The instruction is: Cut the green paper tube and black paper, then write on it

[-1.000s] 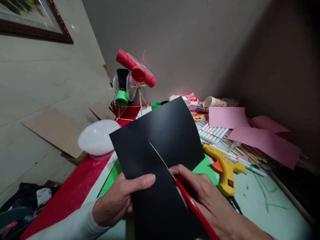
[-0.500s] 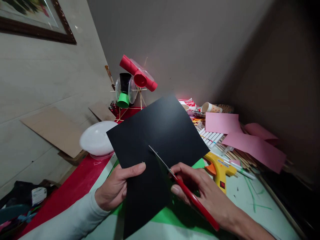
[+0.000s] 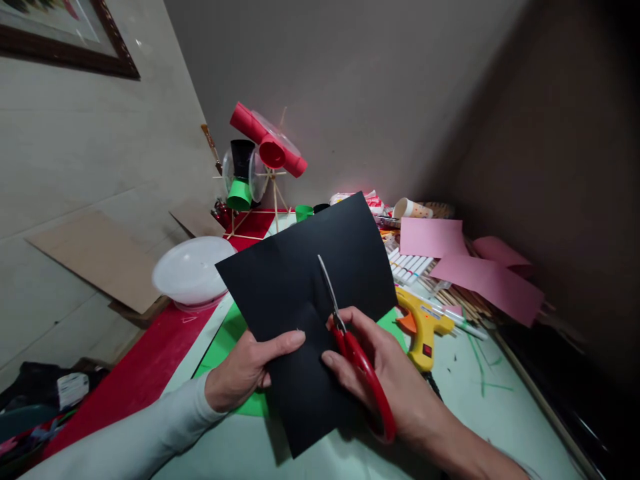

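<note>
A sheet of black paper (image 3: 290, 267) is held up in front of me, tilted, with a cut running in from its right side. My left hand (image 3: 250, 367) grips its left edge, thumb on top and fingers behind. Red-handled scissors (image 3: 367, 373) are in my right hand (image 3: 385, 367), closed around the handles. One blade lies over the face of the paper, pointing up and away; the other blade is hidden behind the sheet. Below the paper, green paper (image 3: 220, 347) lies on the table.
A yellow glue gun (image 3: 425, 327) lies right of the paper, near pink paper pieces (image 3: 485, 280), white markers (image 3: 407, 265) and wooden sticks. On the left are a white bowl (image 3: 190, 270) and red sheet (image 3: 150, 353). Behind stands a stick frame with a red tube structure (image 3: 270, 143).
The scissors have moved farther up the sheet and turned more upright. The black paper has rotated slightly, its lower part swinging right. My view has shifted a little.
</note>
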Demonstrator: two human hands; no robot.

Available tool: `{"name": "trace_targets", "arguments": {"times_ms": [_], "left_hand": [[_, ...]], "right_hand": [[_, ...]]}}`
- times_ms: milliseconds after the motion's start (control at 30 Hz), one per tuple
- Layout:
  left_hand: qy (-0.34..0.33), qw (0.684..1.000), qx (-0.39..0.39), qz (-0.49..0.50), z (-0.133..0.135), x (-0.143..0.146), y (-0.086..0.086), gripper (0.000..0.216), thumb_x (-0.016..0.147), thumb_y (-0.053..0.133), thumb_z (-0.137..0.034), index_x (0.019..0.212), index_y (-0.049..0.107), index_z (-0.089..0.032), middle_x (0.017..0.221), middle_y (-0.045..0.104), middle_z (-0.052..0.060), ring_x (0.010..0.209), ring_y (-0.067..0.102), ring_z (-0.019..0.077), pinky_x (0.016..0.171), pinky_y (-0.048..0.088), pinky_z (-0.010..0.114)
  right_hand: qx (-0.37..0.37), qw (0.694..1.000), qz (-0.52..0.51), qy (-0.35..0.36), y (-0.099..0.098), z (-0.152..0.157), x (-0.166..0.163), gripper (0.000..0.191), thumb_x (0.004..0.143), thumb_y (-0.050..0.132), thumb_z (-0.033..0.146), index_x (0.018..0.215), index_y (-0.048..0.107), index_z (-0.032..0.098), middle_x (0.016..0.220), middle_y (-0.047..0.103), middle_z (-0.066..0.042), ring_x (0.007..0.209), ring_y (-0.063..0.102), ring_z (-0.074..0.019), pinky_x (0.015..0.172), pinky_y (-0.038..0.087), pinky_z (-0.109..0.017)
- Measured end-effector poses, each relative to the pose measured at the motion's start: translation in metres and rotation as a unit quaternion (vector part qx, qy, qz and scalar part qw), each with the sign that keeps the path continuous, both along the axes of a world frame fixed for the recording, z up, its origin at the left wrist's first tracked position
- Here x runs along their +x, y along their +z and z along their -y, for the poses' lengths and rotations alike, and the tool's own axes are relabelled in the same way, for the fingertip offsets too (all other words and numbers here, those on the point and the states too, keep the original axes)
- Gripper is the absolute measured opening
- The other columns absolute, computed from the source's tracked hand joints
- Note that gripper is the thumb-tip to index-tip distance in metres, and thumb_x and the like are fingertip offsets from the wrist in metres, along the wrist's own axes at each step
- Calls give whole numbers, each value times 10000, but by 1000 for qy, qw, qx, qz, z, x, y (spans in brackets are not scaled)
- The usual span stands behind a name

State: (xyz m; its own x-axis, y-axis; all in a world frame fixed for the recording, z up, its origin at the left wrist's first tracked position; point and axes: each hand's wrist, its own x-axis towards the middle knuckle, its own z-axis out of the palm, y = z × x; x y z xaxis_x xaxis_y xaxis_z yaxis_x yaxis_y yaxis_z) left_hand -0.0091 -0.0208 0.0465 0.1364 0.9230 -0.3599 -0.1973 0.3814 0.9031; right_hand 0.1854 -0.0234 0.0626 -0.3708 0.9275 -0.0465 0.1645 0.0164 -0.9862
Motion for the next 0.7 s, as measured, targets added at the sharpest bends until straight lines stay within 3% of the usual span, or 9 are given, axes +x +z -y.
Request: {"name": "trace_targets", "arguments": {"times_ms": [100,200,300,500,700], "left_hand": [[-3,1000,6,3,1,0,0,451,691,880,-382,1045,752,-133,834,756,62,659,677,178,628,563,275],[17,998,36,42,1,1,1,519,723,862,-325,1191,711,-159,946,777,66,802,724,210,796,598,315],[46,994,57,83,-3,0,2,588,738,848,-268,1288,662,-171,1062,781,79,943,737,247,829,604,301],[123,982,108,91,-15,-8,7,684,783,815,-210,1417,557,-203,1060,790,62,922,749,227,886,608,323],[140,978,117,96,-17,-9,11,707,782,808,-162,1434,537,-199,1046,794,60,854,761,206,865,623,305]], "right_hand": [[-13,999,-33,5,0,0,-1,287,793,695,306,933,460,218,644,373,98,559,301,-80,507,294,-196],[-30,998,-45,14,-2,-1,-2,300,763,713,265,919,460,221,639,374,101,557,307,-77,509,297,-194],[-47,997,-59,18,-5,0,-2,297,769,717,267,933,473,227,653,382,97,552,324,-77,504,317,-191],[-43,998,-42,31,-7,1,-4,234,791,679,239,917,481,228,654,367,92,558,323,-78,513,326,-194],[-10,999,-19,37,-5,2,-5,215,807,667,265,910,484,219,637,353,96,551,299,-78,508,296,-194]]}}
